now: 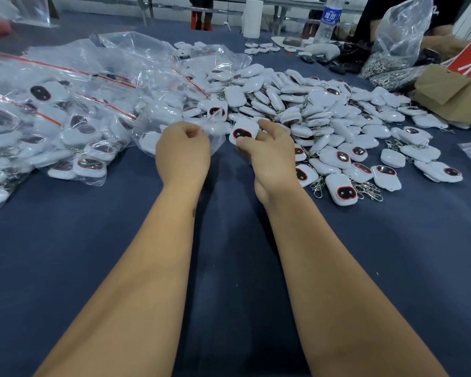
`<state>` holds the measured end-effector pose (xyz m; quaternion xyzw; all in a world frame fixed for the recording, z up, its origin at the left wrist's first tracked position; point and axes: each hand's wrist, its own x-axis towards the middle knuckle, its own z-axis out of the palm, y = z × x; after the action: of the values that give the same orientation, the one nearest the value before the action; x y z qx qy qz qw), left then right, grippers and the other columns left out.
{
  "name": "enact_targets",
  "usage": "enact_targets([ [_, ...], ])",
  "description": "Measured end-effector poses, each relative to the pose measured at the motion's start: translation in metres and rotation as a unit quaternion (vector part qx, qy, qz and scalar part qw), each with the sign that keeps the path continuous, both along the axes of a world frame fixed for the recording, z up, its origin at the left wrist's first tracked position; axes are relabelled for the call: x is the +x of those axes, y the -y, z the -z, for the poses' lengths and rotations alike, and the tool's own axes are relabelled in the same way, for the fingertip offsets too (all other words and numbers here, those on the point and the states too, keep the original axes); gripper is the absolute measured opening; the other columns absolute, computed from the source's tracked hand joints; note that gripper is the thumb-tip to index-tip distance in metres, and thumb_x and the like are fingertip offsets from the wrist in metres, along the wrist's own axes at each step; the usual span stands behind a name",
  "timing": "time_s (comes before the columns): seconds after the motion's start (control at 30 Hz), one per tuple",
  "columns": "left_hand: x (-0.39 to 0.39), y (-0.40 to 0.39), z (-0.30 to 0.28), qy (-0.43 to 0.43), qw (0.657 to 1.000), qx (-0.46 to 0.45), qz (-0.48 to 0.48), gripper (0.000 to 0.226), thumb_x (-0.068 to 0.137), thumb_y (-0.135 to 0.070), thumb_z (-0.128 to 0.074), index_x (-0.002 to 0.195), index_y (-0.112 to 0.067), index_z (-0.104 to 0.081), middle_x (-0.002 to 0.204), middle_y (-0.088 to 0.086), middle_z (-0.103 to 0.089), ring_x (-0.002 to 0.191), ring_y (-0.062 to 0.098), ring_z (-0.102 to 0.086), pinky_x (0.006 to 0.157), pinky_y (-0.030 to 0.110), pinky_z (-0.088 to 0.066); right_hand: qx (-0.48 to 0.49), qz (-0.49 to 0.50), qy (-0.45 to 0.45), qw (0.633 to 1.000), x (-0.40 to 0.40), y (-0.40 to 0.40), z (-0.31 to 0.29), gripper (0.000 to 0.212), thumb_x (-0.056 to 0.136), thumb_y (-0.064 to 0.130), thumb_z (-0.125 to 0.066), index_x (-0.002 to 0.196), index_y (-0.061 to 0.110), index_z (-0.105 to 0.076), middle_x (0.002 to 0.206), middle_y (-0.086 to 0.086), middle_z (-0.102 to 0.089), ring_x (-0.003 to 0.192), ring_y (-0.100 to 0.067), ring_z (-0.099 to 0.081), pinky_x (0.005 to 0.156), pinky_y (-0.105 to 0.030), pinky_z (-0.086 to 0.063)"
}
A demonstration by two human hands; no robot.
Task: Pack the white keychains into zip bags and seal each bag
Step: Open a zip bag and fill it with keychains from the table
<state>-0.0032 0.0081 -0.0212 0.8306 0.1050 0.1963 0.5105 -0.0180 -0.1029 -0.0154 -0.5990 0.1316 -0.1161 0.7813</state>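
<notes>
The left hand [184, 152] was curled shut on the rim of a clear plastic zip bag with a red seal strip [174, 137], pinching the mouth up, seemingly so it stayed open for loading. The bag lay just beyond that hand and already held at least one white piece. The right hand [268, 151] gripped a white rounded plastic keychain with a dark red-rimmed oval face [244, 133] between thumb and fingers, just beside the bag's mouth, face turned towards the wearer. It was probably about to go in.

Beyond and to the right of the right hand spread the loose heap of white keychains with metal clasps [310, 104], near enough for short reaches. Left of the left hand lay the stack of filled clear bags [52, 126], likely kept apart from the unpacked stock.

The dark blue cloth tabletop [229, 268] was bare near the forearms, giving room to draw the bag back for sealing. The gap between the hands was narrow, and stray keychains touching the right wrist could snag on their clasps. Well beyond stood a clear water bottle with a blue label [331, 17] and a brown cardboard box [452, 91].
</notes>
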Motion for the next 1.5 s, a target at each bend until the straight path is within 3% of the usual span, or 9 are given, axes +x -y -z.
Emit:
enact_targets([
  [0.17, -0.007, 0.006, -0.005, 0.037, 0.999, 0.002, 0.027, 0.023, 0.084, -0.018, -0.053, 0.097, -0.037, -0.056, 0.08, -0.014, -0.062, 0.072, 0.002, -0.055, 0.056, 0.023, -0.035, -0.003, -0.035, 0.042, 0.999, 0.0, 0.004, -0.001, 0.041, 0.086, -0.013, -0.055, 0.12, 0.01, -0.062, 0.111, -0.009, -0.069, 0.1, -0.018, -0.065, 0.088, -0.026, -0.053],
  [0.47, -0.005, 0.012, -0.004, 0.027, 0.981, -0.099, 0.163, 0.038, 0.078, -0.007, -0.058, 0.091, -0.042, -0.051, 0.067, -0.005, -0.053, 0.055, 0.015, -0.049, 0.061, 0.034, -0.046, 0.025, -0.011, 0.059, 0.998, 0.001, 0.004, -0.003, 0.028, 0.09, -0.006, -0.059, 0.115, 0.003, -0.066, 0.1, -0.009, -0.071, 0.087, -0.014, -0.063, 0.09, -0.029, -0.053],
  [0.67, -0.002, 0.012, 0.003, 0.018, 0.985, -0.086, 0.149, 0.031, 0.084, -0.008, -0.055, 0.1, -0.033, -0.046, 0.07, -0.004, -0.055, 0.06, 0.014, -0.05, 0.062, 0.032, -0.044, 0.065, -0.008, 0.045, 0.997, 0.0, 0.003, -0.002, 0.03, 0.092, -0.004, -0.056, 0.12, 0.007, -0.054, 0.102, -0.008, -0.059, 0.072, -0.009, -0.065, 0.067, -0.019, -0.056],
  [0.77, -0.003, 0.014, 0.003, 0.004, 0.987, 0.028, 0.156, 0.018, 0.085, -0.013, -0.055, 0.096, -0.027, -0.051, 0.077, -0.007, -0.059, 0.073, 0.016, -0.053, 0.061, 0.03, -0.039, 0.02, 0.013, 0.051, 0.998, 0.001, 0.003, -0.003, 0.028, 0.088, -0.006, -0.061, 0.111, 0.009, -0.058, 0.091, -0.006, -0.064, 0.067, -0.012, -0.061, 0.063, -0.02, -0.053],
  [0.97, -0.012, 0.028, 0.007, 0.04, 0.926, 0.338, 0.164, 0.005, 0.093, -0.024, -0.048, 0.093, -0.02, -0.045, 0.104, 0.003, -0.058, 0.092, 0.031, -0.055, 0.063, 0.033, -0.03, 0.028, 0.036, 0.082, 0.996, 0.001, 0.004, -0.003, 0.026, 0.095, 0.002, -0.058, 0.119, 0.012, -0.062, 0.104, -0.005, -0.066, 0.093, -0.017, -0.062, 0.099, -0.04, -0.052],
  [1.03, -0.011, 0.027, 0.007, 0.035, 0.944, 0.291, 0.151, 0.013, 0.09, -0.021, -0.049, 0.103, -0.021, -0.054, 0.098, -0.002, -0.058, 0.093, 0.027, -0.056, 0.065, 0.033, -0.031, 0.054, 0.039, 0.084, 0.994, 0.002, 0.005, -0.003, 0.022, 0.099, 0.005, -0.054, 0.12, 0.008, -0.058, 0.097, -0.002, -0.061, 0.086, -0.019, -0.063, 0.089, -0.037, -0.058],
  [1.17, -0.005, 0.012, 0.002, 0.005, 0.996, -0.016, 0.088, 0.024, 0.083, -0.01, -0.051, 0.1, -0.027, -0.054, 0.082, -0.004, -0.061, 0.075, 0.021, -0.055, 0.063, 0.031, -0.041, 0.058, 0.016, 0.062, 0.996, 0.001, 0.004, -0.004, 0.026, 0.101, 0.006, -0.048, 0.128, 0.008, -0.046, 0.095, -0.003, -0.061, 0.066, -0.012, -0.069, 0.048, -0.018, -0.046],
  [1.27, -0.001, 0.005, -0.003, 0.024, 0.983, -0.172, 0.066, 0.028, 0.081, -0.002, -0.05, 0.08, -0.029, -0.056, 0.077, 0.003, -0.059, 0.054, 0.012, -0.044, 0.051, 0.022, -0.036, 0.021, -0.022, 0.051, 0.998, 0.001, 0.003, -0.003, 0.033, 0.096, -0.003, -0.045, 0.127, 0.006, -0.05, 0.095, -0.008, -0.065, 0.066, -0.011, -0.069, 0.05, -0.017, -0.044],
  [1.5, -0.001, 0.011, -0.004, 0.035, 0.97, -0.211, 0.118, 0.04, 0.087, 0.002, -0.046, 0.077, -0.028, -0.07, 0.051, -0.019, -0.055, 0.043, -0.001, -0.038, 0.045, 0.012, -0.034, 0.01, -0.029, 0.055, 0.998, 0.0, 0.005, -0.002, 0.045, 0.086, -0.014, -0.049, 0.123, 0.01, -0.057, 0.098, -0.01, -0.067, 0.061, -0.015, -0.065, 0.048, -0.014, -0.044],
])
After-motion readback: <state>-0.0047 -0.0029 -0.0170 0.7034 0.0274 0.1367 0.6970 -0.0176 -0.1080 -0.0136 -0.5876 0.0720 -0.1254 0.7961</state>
